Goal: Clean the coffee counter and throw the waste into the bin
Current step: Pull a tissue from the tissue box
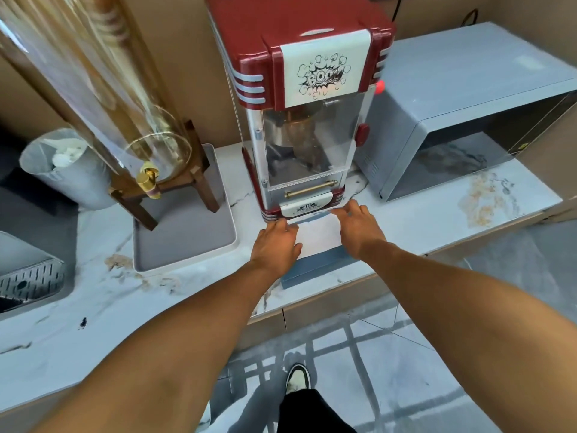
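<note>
Both hands' fingers [281,228] lie flat, unclenched, flanking the white paper [318,237] between them.

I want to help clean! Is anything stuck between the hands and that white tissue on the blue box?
No. The left hand and right hand already rest on the white tissue from either side. The popcorn machine stands just behind it.

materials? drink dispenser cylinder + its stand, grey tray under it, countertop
Tall clear drink dispenser cylinder: glass or acrylic, glossy; see-through with bright reflections, can't tell which.
Dark brown dispenser stand: looks like stained wood, squared legs and joints.
Grey rectangular tray: probably matte plastic or silicone, rounded lip.
White veined countertop: marble-look stone or laminate, slightly glossy, brown stains.
</note>
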A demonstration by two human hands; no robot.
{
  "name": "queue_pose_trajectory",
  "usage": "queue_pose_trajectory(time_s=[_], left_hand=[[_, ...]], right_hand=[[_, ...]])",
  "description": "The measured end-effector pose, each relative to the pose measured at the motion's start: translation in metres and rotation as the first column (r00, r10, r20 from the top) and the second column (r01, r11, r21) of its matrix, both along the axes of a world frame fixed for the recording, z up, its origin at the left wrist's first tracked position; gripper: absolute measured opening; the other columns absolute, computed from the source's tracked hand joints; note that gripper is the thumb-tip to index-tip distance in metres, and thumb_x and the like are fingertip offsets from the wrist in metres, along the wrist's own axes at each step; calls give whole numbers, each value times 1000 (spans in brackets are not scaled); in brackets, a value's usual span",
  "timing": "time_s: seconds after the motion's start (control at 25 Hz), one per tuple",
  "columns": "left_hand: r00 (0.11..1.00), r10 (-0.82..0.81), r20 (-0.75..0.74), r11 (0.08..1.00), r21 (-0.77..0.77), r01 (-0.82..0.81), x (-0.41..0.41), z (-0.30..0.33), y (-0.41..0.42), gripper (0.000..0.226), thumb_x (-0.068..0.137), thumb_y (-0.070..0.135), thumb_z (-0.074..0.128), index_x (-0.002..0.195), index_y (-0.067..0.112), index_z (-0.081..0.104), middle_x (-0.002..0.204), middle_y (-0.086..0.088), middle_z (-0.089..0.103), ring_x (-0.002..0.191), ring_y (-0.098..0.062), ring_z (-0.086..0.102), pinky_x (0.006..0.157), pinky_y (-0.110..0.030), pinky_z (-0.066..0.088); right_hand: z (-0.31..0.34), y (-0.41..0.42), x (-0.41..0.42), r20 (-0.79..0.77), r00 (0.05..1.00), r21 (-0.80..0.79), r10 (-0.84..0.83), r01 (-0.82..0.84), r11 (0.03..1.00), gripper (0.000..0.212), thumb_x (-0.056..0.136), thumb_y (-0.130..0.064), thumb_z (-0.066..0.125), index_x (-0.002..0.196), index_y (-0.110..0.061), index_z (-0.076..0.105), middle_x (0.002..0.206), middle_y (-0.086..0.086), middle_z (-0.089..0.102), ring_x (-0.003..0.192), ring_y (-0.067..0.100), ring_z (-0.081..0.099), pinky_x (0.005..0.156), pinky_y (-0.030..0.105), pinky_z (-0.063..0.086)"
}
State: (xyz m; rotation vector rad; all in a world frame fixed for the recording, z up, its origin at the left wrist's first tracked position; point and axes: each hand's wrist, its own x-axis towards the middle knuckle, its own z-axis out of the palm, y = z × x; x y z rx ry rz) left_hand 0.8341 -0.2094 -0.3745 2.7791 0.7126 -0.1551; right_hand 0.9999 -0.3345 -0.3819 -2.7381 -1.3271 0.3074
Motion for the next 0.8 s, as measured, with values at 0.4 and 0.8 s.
queue_pose_trajectory(time_s=[0.4,0.8], left_hand=[[999,7,-43,1000,26,-6,17,-11,5,33,97,29,55,125,13,62,124,-9,54,120,-29,47,102,-42,40],[998,67,-3,995,68,-67,4,-7,8,26,100,22,48,109,18,73,112,-6,65,110,-26,54,97,-39,41]], right_hand=[[-19,1,15,-173,983,19,-68,72,997,51,91,-8,64,138,-16,47,142,11,35,127,31,42,111,39,42],[-14,2,7,-157,977,5,-147,150,989,31,94,-7,61,123,-13,59,126,11,53,108,29,59,100,33,48]])
